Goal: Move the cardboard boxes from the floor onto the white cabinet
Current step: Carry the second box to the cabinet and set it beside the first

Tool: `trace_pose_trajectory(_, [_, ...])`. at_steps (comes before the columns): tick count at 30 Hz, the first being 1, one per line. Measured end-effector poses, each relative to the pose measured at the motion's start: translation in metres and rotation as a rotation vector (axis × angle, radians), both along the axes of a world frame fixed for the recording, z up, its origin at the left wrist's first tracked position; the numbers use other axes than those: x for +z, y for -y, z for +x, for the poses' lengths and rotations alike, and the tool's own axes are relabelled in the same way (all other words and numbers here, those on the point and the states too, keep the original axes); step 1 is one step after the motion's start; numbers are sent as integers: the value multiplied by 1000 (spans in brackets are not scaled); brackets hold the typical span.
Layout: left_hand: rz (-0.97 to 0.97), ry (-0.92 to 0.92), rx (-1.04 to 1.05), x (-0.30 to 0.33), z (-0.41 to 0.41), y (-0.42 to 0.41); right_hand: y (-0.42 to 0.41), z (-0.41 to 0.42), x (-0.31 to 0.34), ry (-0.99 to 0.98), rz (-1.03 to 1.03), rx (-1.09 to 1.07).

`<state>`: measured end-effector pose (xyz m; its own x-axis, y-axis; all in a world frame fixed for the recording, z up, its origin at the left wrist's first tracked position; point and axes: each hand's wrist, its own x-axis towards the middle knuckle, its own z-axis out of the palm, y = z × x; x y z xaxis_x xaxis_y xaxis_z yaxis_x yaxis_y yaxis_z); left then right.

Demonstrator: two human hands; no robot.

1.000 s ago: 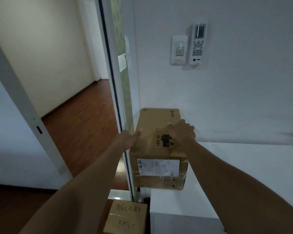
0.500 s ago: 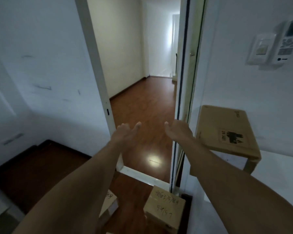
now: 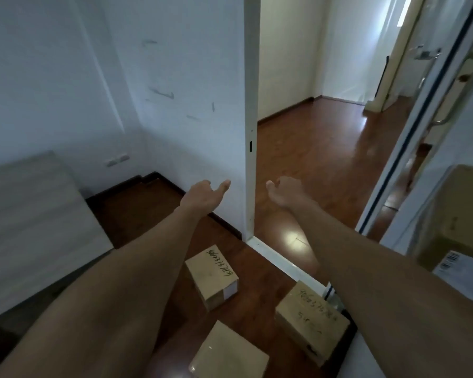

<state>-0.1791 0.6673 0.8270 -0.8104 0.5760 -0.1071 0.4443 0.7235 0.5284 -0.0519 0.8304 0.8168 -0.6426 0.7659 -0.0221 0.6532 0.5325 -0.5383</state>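
Note:
Three small cardboard boxes lie on the dark wooden floor below my arms: one with handwriting (image 3: 212,275) in the middle, one with handwriting (image 3: 310,320) to the right by the door track, and a plain one (image 3: 230,353) at the bottom. A large cardboard box (image 3: 459,214) with a white label stands on the white cabinet (image 3: 393,358) at the far right edge. My left hand (image 3: 205,193) and my right hand (image 3: 284,190) are stretched out in the air, empty, fingers apart, well above the floor boxes.
A white door frame post (image 3: 250,118) stands straight ahead, with an open doorway onto a wooden-floored hall (image 3: 325,148) behind it. A sliding glass door (image 3: 421,118) leans in at the right. A light wooden tabletop (image 3: 30,225) fills the left.
My hands let go of the large box on the cabinet. My view has swung left and down, so the large box slid to the right edge and the floor boxes came into sight.

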Motion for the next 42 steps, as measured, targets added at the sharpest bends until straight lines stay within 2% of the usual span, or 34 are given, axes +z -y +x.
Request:
trace_pose_trajectory(8, [28, 83, 370, -53, -12, 47, 16, -61, -52, 117, -43, 370])
trace_pose_trajectory(15, [40, 286, 605, -153, 8, 89, 37, -77, -153, 234, -113, 520])
trace_pose_trajectory(19, [25, 376, 692, -241, 23, 111, 52, -76, -231, 293, -205, 556])
trace_pose_trajectory(22, [21, 450, 761, -327, 35, 119, 61, -77, -312, 329, -266, 547])
trace_pose_trajectory(28, [33, 597, 852, -535, 71, 129, 73, -67, -518, 471, -297, 544])
trace_pose_trajectory(30, [69, 700, 897, -594, 82, 131, 72, -65, -576, 511, -290, 523])
trace_pose_trajectory(35, [141, 868, 1029, -786, 82, 136, 69, -63, -711, 591, -320, 441])
trace_pose_trajectory(40, [233, 855, 1077, -910, 109, 130, 67, -49, -829, 703, -338, 394])
trace_pose_trajectory(42, [283, 782, 1110, -899, 111, 123, 66, -48, -846, 730, -379, 423])
